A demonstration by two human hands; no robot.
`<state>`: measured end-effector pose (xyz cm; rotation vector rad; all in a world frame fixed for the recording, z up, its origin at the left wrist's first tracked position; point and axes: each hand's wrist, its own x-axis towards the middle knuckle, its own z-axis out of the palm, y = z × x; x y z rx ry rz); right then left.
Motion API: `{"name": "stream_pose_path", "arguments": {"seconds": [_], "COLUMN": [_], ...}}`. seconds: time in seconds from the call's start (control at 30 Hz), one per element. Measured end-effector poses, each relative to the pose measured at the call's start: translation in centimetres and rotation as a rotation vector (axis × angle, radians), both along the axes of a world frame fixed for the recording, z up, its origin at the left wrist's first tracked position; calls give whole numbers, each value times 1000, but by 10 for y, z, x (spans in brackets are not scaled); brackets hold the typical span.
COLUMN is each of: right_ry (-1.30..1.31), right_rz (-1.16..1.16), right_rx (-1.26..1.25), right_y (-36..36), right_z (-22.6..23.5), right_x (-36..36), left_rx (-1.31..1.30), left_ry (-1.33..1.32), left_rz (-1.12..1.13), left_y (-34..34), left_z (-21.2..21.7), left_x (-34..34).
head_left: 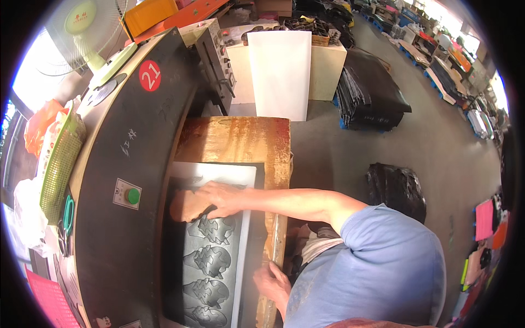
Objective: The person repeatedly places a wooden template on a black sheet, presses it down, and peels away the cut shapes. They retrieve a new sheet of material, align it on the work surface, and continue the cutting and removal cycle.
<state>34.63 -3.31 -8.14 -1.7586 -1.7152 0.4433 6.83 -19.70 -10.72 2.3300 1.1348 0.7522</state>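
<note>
My right hand (221, 199) reaches across a grey mould plate (244, 240), its fingers closed on a tan flat piece (187, 206) with a rounded outline. The piece lies over the plate's upper part, its far end beside the dark machine front. Below it, a row of several dark grey moulded shapes (209, 261) runs along the plate. My left hand (272, 280) rests at the near edge of the worn wooden table (268, 139), fingers loosely bent and apart, with nothing seen in them.
A black machine panel (134, 147) with a green button (132, 195) rises along the left. On its ledge are a fan (82, 22), a green basket (57, 164) and green-handled scissors (67, 216). Behind stand a white board (280, 74) and black sheet stacks (372, 90); a black bundle (396, 191) lies right.
</note>
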Motion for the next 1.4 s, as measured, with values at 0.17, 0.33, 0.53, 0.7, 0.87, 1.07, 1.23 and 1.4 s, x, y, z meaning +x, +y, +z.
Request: {"name": "stream_pose_path", "arguments": {"seconds": [0.17, 0.33, 0.53, 0.7, 0.87, 1.07, 1.23, 1.4], "right_ry": [-87, -145, -68, 303, 739, 661, 262, -136], "right_rz": [65, 207, 247, 106, 101, -41, -208, -362], "right_rx": [46, 200, -91, 236, 283, 203, 189, 40], "right_y": [9, 19, 51, 95, 123, 77, 41, 31], "right_z": [-11, -17, -16, 2, 16, 44, 35, -13], "right_x": [8, 7, 8, 8, 27, 88, 157, 220], "left_rx": [-204, -222, 127, 239, 85, 77, -81, -418], "left_ry": [-198, -261, -174, 216, 368, 233, -90, -420], "left_rz": [44, 27, 224, 764, 956, 1001, 1077, 1064], "left_y": [-28, -39, 39, 148, 189, 189, 201, 212], "left_z": [-12, -2, 32, 44, 30, 57, 74, 89], "left_x": [-3, 2, -37, -135, -167, -165, -193, -234]}}
